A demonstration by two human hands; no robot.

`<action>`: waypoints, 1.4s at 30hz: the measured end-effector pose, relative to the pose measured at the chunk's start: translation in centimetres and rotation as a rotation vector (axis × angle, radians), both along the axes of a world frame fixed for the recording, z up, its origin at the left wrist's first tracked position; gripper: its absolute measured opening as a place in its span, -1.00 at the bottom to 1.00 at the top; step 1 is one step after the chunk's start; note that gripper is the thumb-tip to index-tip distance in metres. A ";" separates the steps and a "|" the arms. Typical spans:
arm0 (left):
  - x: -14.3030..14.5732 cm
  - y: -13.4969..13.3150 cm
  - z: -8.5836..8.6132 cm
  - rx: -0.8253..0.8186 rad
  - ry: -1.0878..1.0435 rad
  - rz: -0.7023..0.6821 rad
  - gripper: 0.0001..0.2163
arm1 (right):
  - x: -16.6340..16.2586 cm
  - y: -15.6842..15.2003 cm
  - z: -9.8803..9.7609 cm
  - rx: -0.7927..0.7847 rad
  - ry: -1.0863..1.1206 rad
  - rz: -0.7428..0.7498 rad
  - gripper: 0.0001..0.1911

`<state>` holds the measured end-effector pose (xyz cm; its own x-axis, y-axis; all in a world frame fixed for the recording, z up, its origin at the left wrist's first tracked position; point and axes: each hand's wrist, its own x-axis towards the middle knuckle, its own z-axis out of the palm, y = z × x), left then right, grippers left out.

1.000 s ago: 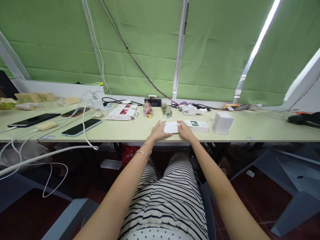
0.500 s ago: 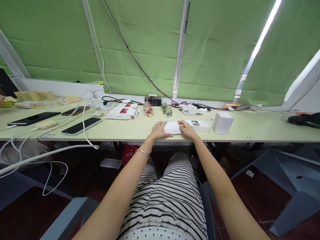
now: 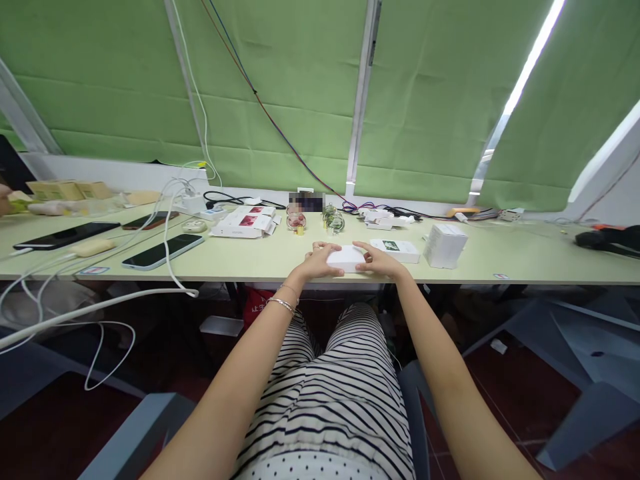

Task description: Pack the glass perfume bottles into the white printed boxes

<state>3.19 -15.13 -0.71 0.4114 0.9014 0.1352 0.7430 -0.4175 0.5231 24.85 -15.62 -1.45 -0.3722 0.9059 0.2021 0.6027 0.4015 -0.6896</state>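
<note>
A small plain white box [image 3: 347, 257] lies near the front edge of the pale green table. My left hand [image 3: 317, 261] grips its left end, thumb along the front and fingers behind. My right hand [image 3: 379, 261] holds the right end in the same way, thumb and fingers curved round it. Just behind my right hand rests a flat white box with a green picture [image 3: 397, 250]. Farther right stands a taller white box [image 3: 445, 245]. Behind the hands are a reddish coiled bundle [image 3: 297, 221] and a green coiled bundle [image 3: 333, 221].
An opened white carton with red pictures [image 3: 246, 221] lies left of centre. Phones [image 3: 163, 252] and loose white cables [image 3: 169, 267] spread over the table's left side. White packaging pieces [image 3: 387, 219] and dark cables lie along the back. Black headphones [image 3: 611, 238] are at the far right.
The white box between my hands has shifted slightly, and its top now shows more. My right hand's fingers have moved and arch more around the right end.
</note>
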 end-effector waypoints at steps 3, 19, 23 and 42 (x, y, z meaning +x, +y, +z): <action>-0.3 0.4 -0.2 -0.005 -0.036 -0.027 -0.33 | 0.1 0.0 -0.1 -0.005 0.020 -0.003 -0.24; -1.0 2.1 -1.5 0.026 -0.160 -0.133 -0.29 | 0.3 0.0 -0.3 -0.080 0.135 -0.012 -0.36; -1.1 2.1 -1.6 0.032 -0.193 -0.152 -0.28 | 0.2 -0.2 -0.2 -0.112 0.162 -0.003 -0.32; -0.9 1.9 -1.6 -0.091 -0.412 -0.134 -0.24 | 0.4 -0.2 -0.5 -0.142 0.298 0.066 -0.37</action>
<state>2.33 -13.25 -2.27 0.4540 0.8595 0.2348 0.4070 -0.4345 0.8034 25.24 -15.80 -1.94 -0.3744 0.9086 0.1849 0.3416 0.3205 -0.8835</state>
